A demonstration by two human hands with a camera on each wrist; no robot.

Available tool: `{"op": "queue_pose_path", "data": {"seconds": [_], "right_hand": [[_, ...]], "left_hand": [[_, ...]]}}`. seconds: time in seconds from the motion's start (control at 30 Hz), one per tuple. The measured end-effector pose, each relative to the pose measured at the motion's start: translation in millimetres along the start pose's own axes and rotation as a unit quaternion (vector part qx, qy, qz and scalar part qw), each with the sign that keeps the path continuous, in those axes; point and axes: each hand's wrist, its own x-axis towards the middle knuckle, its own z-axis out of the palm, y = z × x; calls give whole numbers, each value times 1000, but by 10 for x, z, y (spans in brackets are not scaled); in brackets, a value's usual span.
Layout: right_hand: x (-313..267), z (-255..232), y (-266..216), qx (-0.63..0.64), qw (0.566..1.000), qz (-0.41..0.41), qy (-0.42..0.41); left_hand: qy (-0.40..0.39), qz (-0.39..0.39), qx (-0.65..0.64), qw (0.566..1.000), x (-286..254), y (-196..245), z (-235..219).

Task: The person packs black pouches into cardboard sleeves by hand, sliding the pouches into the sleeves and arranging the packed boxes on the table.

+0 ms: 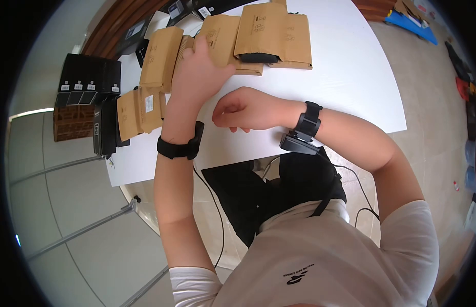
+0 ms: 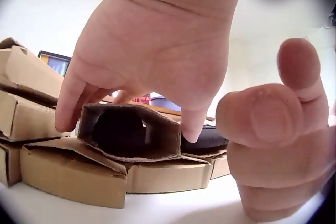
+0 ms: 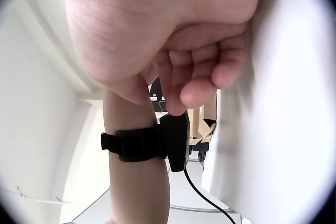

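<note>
In the head view the left hand (image 1: 197,74) reaches over the row of brown cardboard boxes, its fingers and thumb spread across one box (image 1: 221,43). The left wrist view shows that hand (image 2: 152,50) with a finger and the thumb at opposite sides of an open-ended box (image 2: 170,134); a dark item lies inside. Closer to the body, the right hand (image 1: 250,109) is held low over the white table with loosely curled fingers and nothing in them. The right wrist view shows its palm (image 3: 157,24) and bent, empty fingers.
More cardboard boxes stand at left (image 1: 161,56), lower left (image 1: 128,115) and right (image 1: 298,41) of the held one. Black boxes (image 1: 89,74) are stacked beyond the left edge of the white table (image 1: 350,66). A cable (image 1: 212,192) hangs near the left forearm.
</note>
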Motion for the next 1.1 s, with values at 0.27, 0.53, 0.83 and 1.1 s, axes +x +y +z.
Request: {"op": "queue_pose_path", "data": {"seconds": [0.27,0.53,0.83,1.1], "right_hand": [[4,4,50,3,1000,-10,-2],[-24,-44,-15,-48,998,15,-24],[60,38,73,6,998,-23,61],[99,39,87,34,995,4,92]], "left_hand": [[-1,-33,2,999,-309,-78,-108],[94,-30,-85,991,-1116,-482,-288],[48,-42,-333,941,-1944,-861,8],[63,-1,-345,936,-1645,-802,308]]}}
